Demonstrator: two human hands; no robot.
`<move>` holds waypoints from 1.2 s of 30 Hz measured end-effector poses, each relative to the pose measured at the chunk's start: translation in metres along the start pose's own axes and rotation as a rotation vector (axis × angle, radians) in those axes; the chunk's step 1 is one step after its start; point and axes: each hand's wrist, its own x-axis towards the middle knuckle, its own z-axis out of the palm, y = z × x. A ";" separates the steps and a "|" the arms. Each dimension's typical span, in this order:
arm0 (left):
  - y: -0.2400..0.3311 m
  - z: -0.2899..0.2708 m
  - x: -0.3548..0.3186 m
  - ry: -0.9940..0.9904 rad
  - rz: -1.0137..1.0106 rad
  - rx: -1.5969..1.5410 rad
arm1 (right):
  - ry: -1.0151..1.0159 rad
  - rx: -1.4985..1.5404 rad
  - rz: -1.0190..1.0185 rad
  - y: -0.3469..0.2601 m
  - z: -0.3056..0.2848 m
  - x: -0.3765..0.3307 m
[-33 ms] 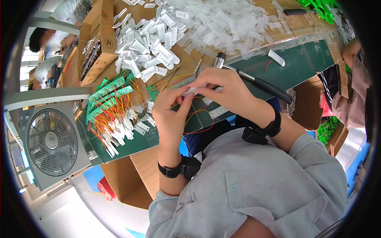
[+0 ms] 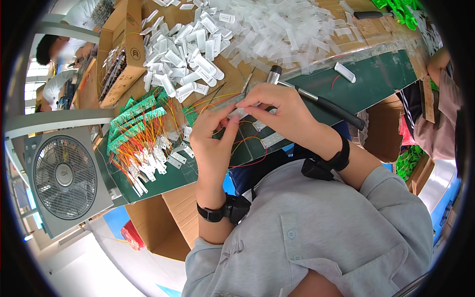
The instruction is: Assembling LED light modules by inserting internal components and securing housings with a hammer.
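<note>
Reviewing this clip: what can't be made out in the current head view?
All in the head view:
- Small whitish flat piece: full shape hidden by the fingers of the bare left hand and bare right hand.
- Thin orange and yellow wires: too fine and tangled to trace.
- Frosted translucent plastic strips: overlapping, so uncountable.
- Bright green plastic parts, upper right: cut off by the top edge.

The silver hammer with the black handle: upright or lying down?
Lying down: the hammer stretches over the green tabletop, its black handle toward the near edge.
</note>
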 end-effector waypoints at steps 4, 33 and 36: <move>-0.008 0.003 -0.001 0.136 -0.048 -0.071 | 0.201 0.059 0.026 0.011 0.009 0.000; -0.013 0.005 0.000 -0.081 -0.003 0.074 | 0.253 0.493 0.182 0.020 0.030 0.004; -0.013 0.006 0.000 -0.109 0.001 0.092 | 0.195 0.531 0.228 0.015 0.026 0.004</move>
